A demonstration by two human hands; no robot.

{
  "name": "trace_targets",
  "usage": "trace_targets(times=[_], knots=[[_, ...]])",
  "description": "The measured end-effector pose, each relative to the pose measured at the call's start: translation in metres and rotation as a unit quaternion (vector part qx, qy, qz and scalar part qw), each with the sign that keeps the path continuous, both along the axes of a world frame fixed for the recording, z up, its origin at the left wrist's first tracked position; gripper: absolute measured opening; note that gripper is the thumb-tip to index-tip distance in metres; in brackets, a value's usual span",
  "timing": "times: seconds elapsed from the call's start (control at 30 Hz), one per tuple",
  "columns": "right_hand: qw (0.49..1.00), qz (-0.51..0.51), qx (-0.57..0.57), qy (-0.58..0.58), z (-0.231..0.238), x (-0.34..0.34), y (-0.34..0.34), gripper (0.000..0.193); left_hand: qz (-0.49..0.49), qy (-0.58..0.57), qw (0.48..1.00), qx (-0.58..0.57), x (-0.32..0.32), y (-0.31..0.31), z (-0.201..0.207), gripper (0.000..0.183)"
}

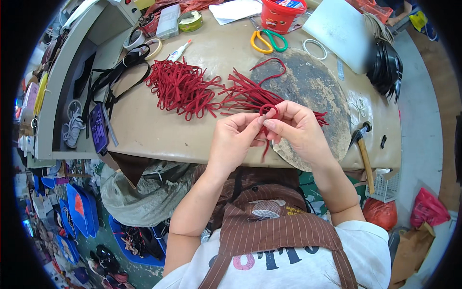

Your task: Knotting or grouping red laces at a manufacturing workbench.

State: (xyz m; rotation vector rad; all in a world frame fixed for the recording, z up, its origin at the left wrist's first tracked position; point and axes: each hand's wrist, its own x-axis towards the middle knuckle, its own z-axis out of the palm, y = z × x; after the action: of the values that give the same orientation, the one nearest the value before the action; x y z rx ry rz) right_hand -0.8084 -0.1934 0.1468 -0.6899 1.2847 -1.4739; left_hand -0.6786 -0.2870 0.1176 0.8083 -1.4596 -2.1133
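Note:
Both of my hands meet over the front of the table, fingertips pinched together on one dark red strap [268, 108]. It curves up in a small loop above the fingers, and a loose end hangs below them. My left hand [237, 137] grips it from the left, my right hand [297, 129] from the right. Just beyond my hands lies a bundle of straight red straps [243, 91], partly hidden by my fingers. To its left is a heap of looped red straps [180, 89]. A round worn board [317, 91] sits under and right of my right hand.
Scissors [268, 41] with yellow and green handles lie beyond the board, near a red tub [283, 17]. At right rests a hammer [364, 154] by the table edge. Black straps [122, 72], a phone [98, 127] and a glue tube [179, 51] are at left.

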Motion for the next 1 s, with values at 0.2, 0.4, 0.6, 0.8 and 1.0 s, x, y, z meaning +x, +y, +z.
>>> trace_targets(times=[0.2, 0.4, 0.6, 0.8, 1.0], knots=[[0.995, -0.037, -0.035, 0.082, -0.006, 0.002, -0.001, 0.010, -0.084, 0.027, 0.990, 0.115, 0.012, -0.004, 0.019, 0.019], [0.998, 0.026, -0.047, -0.024, -0.008, 0.005, 0.002, 0.013, -0.172, 0.001, 0.984, 0.047, 0.023, -0.009, 0.015, 0.018], [0.996, 0.056, 0.050, 0.040, -0.009, 0.011, 0.008, 0.015, -0.060, 0.066, 0.991, 0.097, 0.021, 0.001, -0.007, 0.015], [0.997, 0.055, 0.045, 0.035, -0.015, 0.005, 0.009, 0.014, 0.004, 0.088, 0.982, 0.170, 0.020, 0.004, -0.004, 0.018], [0.998, 0.042, 0.035, 0.042, -0.017, 0.011, 0.008, 0.013, 0.030, 0.113, 0.979, 0.167, 0.022, 0.002, -0.002, 0.018]])
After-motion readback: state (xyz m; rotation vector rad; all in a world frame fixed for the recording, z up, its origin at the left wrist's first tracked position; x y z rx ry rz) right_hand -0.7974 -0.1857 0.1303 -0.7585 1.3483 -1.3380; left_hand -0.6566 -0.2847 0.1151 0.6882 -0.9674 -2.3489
